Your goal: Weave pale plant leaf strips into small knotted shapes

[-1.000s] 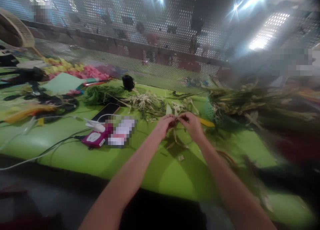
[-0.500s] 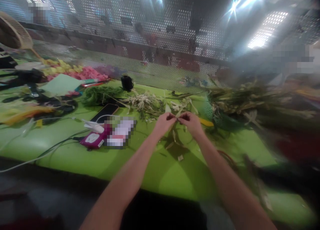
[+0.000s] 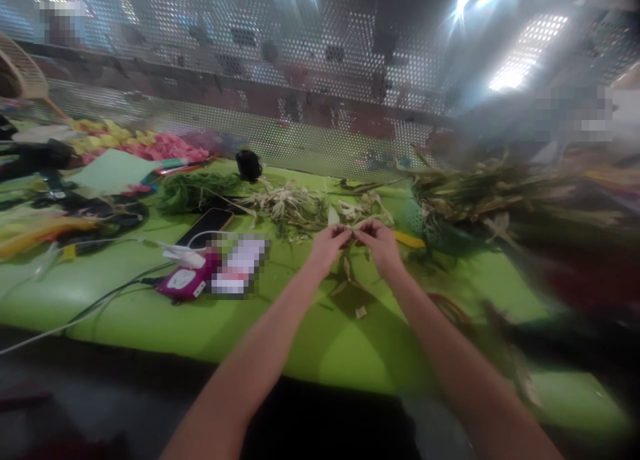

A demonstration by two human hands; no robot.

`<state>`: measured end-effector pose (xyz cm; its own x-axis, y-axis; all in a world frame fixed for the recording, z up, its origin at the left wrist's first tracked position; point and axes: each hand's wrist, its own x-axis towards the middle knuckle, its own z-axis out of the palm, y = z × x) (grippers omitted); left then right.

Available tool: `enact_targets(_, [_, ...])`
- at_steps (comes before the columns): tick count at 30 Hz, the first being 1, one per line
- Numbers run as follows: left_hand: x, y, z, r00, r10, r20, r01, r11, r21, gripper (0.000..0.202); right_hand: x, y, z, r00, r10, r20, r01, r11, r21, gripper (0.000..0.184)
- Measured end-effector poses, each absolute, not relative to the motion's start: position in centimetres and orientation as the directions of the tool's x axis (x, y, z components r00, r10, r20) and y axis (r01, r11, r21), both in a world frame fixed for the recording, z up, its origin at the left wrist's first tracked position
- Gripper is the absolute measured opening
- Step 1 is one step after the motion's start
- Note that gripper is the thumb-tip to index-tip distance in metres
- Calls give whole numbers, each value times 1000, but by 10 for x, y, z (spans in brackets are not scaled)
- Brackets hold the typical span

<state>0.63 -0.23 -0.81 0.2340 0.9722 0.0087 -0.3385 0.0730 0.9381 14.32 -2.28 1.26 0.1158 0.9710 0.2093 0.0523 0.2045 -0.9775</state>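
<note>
Above the green tabletop (image 3: 300, 347), my left hand (image 3: 327, 245) and my right hand (image 3: 380, 243) meet fingertip to fingertip. Both are closed in a pinch on a pale dried leaf strip (image 3: 333, 215). One end of it sticks up past my left fingers; the part between the fingertips is mostly hidden. Below my hands, narrow leaf pieces (image 3: 346, 285) show over the table, and whether they join the held strip I cannot tell. Just behind lies a heap of cream dried fibres (image 3: 285, 201). A small pale scrap (image 3: 361, 312) rests nearer to me.
Left of my arms are a purple power adapter (image 3: 187, 281) with cables, a phone with a blurred screen (image 3: 240, 267) and a dark phone (image 3: 207, 227). Green fibre (image 3: 195, 190) lies behind. At right stands a green basket (image 3: 416, 213) with dried stalks (image 3: 500, 200). A perforated metal wall (image 3: 310, 133) closes the back.
The view has shifted slightly, so table items appear a little further left. My hands keep their pinch on the leaf strip, with only a small shift of the fingers.
</note>
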Motion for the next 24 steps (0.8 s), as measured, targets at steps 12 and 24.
enact_targets(12, [1, 5, -1, 211, 976, 60, -262, -3, 965, 16, 199, -76, 42, 269, 869, 416, 452, 268, -851, 18])
enact_targets(24, [2, -1, 7, 305, 950, 61, -440, 84, 894, 20, 271, -199, 1, 184, 982, 51, 963, -169, -210, 58])
